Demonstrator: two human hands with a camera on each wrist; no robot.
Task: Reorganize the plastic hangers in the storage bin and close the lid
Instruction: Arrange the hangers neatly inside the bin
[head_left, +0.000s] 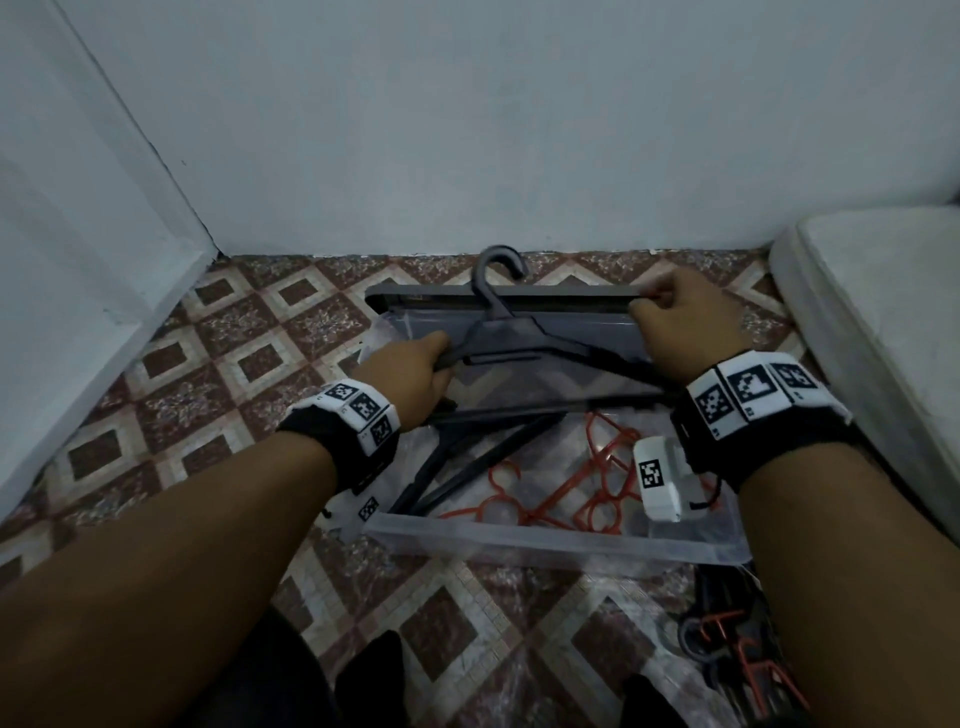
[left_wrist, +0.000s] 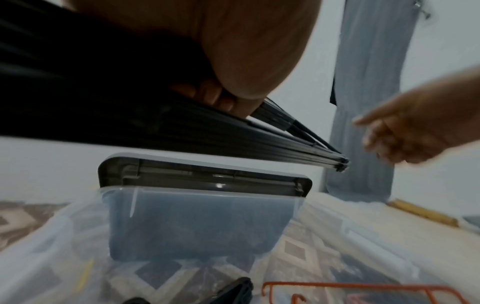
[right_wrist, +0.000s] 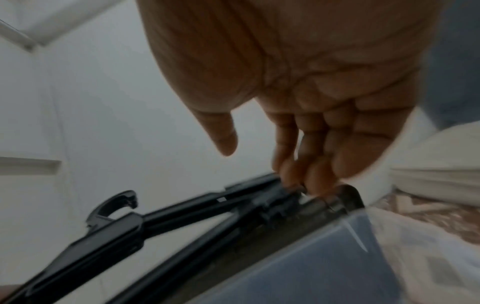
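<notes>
Left hand (head_left: 410, 374) grip curled round left shoulder of stacked black hangers (head_left: 511, 338), bundle held above open storage bin (head_left: 545, 538). Right hand (head_left: 680, 325) at bundle's other end, over bin's far rim; fingers (right_wrist: 319, 179) bent down onto hanger tips, thumb spread apart, contact blurred, so cannot tell if grip pinches. Hooks point toward wall. Inside clear bin: more black hangers (head_left: 467, 462) at left, orange hangers (head_left: 576, 499) at right. Bin on patterned tile floor (head_left: 218, 353). White lid (head_left: 883, 322) at right, off bin.
</notes>
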